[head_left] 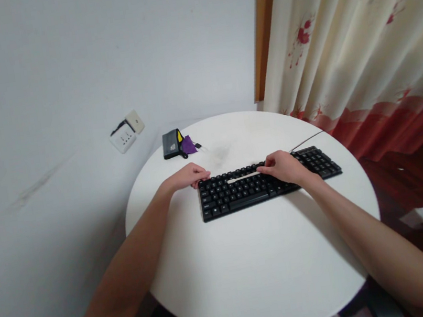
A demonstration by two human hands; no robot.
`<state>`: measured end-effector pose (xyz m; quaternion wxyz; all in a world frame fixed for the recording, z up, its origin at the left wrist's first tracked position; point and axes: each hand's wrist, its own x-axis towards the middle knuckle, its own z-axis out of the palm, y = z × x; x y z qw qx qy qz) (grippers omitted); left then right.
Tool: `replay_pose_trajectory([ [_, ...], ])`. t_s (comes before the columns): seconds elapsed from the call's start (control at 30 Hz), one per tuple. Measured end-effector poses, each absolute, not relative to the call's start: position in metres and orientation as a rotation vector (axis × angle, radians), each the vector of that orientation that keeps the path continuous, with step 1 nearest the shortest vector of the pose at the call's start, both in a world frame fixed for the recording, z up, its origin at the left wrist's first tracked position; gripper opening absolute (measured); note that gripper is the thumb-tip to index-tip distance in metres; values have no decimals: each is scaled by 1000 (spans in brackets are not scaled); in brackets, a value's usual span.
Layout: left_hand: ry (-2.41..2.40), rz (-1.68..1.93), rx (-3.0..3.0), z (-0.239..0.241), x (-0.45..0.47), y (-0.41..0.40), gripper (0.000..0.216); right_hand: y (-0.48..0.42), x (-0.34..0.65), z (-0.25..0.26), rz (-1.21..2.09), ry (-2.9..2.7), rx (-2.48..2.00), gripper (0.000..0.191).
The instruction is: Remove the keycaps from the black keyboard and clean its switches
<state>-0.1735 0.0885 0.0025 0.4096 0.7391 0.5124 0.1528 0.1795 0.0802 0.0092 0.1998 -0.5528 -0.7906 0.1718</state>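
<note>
A black keyboard lies across the white round table, slightly angled. At its upper left corner is my left hand, fingers curled together and thumb on the keyboard's edge. My right hand pinches one end of a slim white stick above the keys. The stick points left over the upper rows, and its far end looks a little wider. Whether it touches the keys I cannot tell. The right palm covers part of the keys left of the number pad.
A small dark grey pouch with a yellow inside and a purple cloth beside it sits at the table's back left. The keyboard's cable runs off toward the right edge. Wall sockets are at the left; a curtain hangs at the right.
</note>
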Motion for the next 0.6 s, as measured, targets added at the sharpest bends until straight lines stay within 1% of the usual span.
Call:
replay_pose_trajectory([
  [0.23, 1287, 383, 1859, 4, -172, 87, 46, 92, 202, 10, 492, -2198, -1581, 37],
  [0.6, 1274, 366, 1876, -2, -177, 91, 46, 79, 176, 7, 414, -2177, -1574, 36],
])
